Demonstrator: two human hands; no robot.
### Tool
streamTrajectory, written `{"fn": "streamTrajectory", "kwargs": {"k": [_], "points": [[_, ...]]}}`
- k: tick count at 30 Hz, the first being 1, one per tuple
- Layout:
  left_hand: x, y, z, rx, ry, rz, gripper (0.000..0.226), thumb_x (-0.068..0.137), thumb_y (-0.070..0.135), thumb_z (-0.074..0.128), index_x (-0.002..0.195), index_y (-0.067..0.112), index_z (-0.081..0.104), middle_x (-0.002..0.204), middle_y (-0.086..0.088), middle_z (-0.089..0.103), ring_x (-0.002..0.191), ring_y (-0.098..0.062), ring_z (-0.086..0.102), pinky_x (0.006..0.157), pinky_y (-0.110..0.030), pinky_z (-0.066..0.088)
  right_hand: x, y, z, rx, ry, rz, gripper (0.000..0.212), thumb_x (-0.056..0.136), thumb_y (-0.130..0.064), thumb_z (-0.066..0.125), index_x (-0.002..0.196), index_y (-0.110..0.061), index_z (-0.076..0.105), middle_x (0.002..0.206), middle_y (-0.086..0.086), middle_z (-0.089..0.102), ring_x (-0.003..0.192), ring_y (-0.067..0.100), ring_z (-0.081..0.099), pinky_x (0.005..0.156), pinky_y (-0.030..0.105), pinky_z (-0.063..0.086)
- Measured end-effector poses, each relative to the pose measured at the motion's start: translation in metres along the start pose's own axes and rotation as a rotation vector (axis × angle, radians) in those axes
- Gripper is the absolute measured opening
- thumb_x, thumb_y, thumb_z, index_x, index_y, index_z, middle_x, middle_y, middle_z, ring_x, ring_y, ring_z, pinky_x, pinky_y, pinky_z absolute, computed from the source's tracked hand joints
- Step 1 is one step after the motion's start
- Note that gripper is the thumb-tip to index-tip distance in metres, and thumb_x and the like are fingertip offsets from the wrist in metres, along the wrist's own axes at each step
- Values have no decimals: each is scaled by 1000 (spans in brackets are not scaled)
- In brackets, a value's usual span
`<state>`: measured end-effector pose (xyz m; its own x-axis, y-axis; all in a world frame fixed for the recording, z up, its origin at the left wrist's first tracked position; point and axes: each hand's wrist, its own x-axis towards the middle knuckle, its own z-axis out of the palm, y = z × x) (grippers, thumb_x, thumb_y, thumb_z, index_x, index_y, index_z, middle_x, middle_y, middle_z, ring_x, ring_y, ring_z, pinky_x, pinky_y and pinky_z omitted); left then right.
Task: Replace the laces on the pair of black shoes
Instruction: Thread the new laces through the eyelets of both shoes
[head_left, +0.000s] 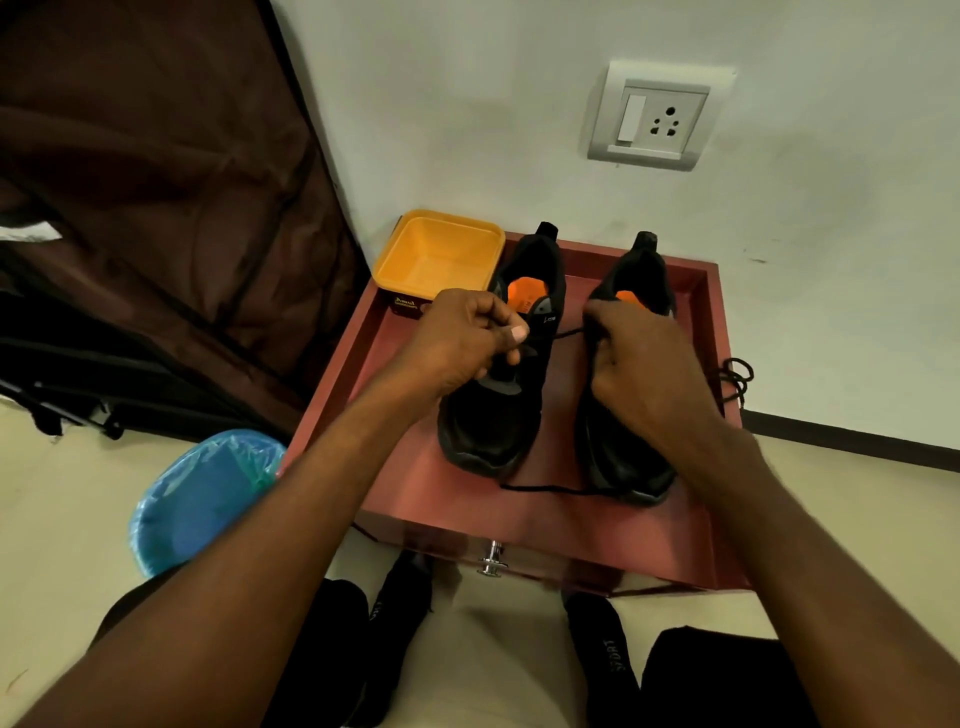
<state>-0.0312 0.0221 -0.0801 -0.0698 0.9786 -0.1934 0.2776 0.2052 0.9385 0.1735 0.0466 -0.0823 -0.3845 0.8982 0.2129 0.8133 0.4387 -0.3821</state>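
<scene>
Yellow tub (439, 254), blue bin (202, 499), wall socket (657, 117)

Two black shoes stood side by side on the red drawer top (426, 499), toes toward the knob. The left shoe (493, 415) and right shoe (623, 452) both showed orange insoles. One black lace (569, 332) stretched between them; another lace (550, 489) lay past the toes; a third lace (735, 379) hung over the drawer's right rim.
</scene>
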Motion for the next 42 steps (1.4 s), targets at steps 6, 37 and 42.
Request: {"fn": "streamTrajectory", "kwargs": {"k": [6,37,42], "points": [[1,3,5,-11,-32,38,15,97,10,70,102,-3,71,83,-20,74,44,-10,50,43,-20,40,1,-8,12,137,-13,-28,20,98,-12,60,106,-18,78,83,1,74,73,21,67,69,41,56],[-1,-31,40,84,152,-173,10,78,8,88,81,10,78,80,-1,74,79,-10,71,71,-25,59,0,-3,20,234,-133,150,19,96,-23,70,109,-30,80,96,-11,78,87,4,70,81,32,60],[2,-25,35,75,51,-208,9,84,8,83,92,8,78,90,-6,74,77,-8,62,52,-14,44,-4,11,20,241,-154,170,16,90,-18,70,99,-30,76,77,-15,75,72,1,70,72,39,62]]}}
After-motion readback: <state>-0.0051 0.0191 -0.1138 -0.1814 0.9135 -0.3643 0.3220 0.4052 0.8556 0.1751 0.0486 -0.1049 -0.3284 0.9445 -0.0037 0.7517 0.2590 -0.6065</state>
